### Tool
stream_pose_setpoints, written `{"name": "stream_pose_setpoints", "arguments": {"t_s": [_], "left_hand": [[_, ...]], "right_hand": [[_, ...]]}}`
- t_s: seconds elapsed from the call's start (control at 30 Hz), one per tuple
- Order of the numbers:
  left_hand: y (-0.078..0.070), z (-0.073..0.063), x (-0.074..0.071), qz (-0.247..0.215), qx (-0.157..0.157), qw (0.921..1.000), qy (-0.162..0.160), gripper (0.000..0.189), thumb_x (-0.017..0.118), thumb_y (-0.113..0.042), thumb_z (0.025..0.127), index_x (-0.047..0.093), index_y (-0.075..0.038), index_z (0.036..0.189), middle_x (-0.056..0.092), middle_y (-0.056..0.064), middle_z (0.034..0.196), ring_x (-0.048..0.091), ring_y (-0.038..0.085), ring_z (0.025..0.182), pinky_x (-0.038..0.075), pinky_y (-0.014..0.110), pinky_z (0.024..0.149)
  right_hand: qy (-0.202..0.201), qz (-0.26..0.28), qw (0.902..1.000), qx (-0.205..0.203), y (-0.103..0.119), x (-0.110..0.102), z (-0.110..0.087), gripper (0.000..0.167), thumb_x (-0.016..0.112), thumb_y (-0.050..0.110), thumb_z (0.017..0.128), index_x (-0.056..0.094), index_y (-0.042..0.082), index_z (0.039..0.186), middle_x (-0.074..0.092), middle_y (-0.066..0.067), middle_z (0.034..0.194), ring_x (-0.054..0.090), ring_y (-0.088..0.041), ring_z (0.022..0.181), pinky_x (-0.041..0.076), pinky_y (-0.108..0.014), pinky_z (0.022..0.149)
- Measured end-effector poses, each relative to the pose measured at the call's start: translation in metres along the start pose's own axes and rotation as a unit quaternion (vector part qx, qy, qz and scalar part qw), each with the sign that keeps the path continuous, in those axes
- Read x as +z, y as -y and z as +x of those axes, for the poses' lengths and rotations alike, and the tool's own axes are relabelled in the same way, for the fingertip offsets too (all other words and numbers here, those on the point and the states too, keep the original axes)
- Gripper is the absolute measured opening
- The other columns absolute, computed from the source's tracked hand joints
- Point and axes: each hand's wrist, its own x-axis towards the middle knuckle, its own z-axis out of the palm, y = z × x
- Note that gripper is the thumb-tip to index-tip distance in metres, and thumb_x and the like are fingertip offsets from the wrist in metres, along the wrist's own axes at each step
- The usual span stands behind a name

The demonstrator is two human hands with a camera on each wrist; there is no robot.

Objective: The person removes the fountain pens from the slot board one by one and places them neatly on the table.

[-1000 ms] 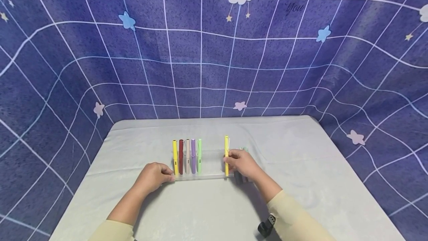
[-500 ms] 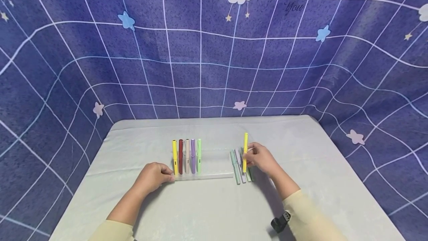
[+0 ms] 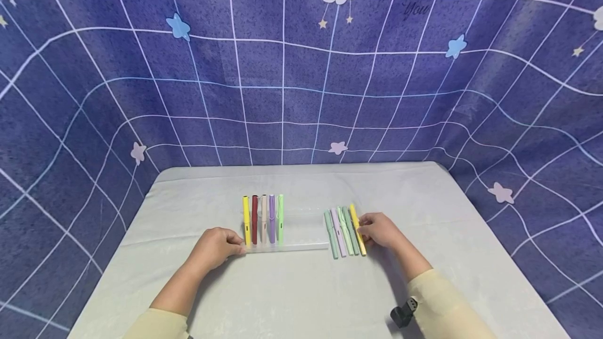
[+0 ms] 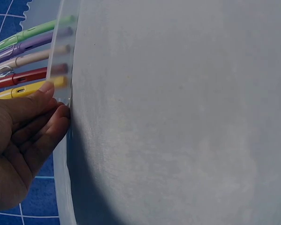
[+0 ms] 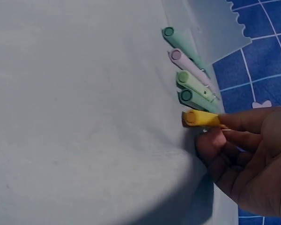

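Note:
My left hand (image 3: 216,249) pinches the front left corner of a clear plastic pen stand (image 3: 301,247); the left wrist view shows the thumb beside the yellow pen (image 4: 35,89) there. Leaning in the stand, left to right, are yellow (image 3: 247,221), dark red (image 3: 255,219), beige (image 3: 264,219), purple (image 3: 272,218) and light green pens (image 3: 281,218). Right of the stand, my right hand (image 3: 382,230) pinches another yellow pen (image 3: 357,229), lying at the end of a row. Thumb and finger hold it in the right wrist view, its round end (image 5: 192,117) facing the camera.
Beside the held pen lie a dark green pen (image 3: 350,230), a light green pen (image 3: 345,230), a lilac pen (image 3: 338,232) and a teal pen (image 3: 331,234). All rest on a white-covered table (image 3: 282,297). A blue grid-patterned curtain (image 3: 301,103) encloses the back and sides.
My right hand has carried the yellow pen rightward from the stand's right end and laid it down beside the dark green pen. My left hand has stayed at the stand's corner.

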Motion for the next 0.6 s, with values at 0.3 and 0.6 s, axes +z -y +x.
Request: {"name": "stream_pose_setpoints", "arguments": {"t_s": [0.3,0.6], "left_hand": [[-0.0018,0.0006,-0.0002,0.006,-0.003,1.0,0.005,0.011,0.084,-0.023,0.074,0.076,-0.02,0.08,0.073,-0.008,0.08,0.062,0.01,0.078,0.052,0.038,0.077],[0.0,0.0016,0.0006,0.003,-0.005,1.0,0.005,0.011,0.084,-0.023,0.074,0.076,-0.019,0.08,0.072,-0.008,0.079,0.063,0.01,0.08,0.052,0.04,0.08]], "right_hand": [[-0.016,-0.038,0.999,0.018,-0.0002,0.0056,0.0014,0.022,0.063,0.007,0.09,0.063,-0.003,0.11,0.065,-0.01,0.083,0.061,-0.021,0.069,0.054,-0.033,0.057],[-0.03,-0.059,0.9975,0.024,-0.0026,0.0071,0.0062,0.023,0.066,0.014,0.091,0.064,0.002,0.111,0.066,-0.008,0.088,0.061,-0.019,0.07,0.053,-0.031,0.056]]}}
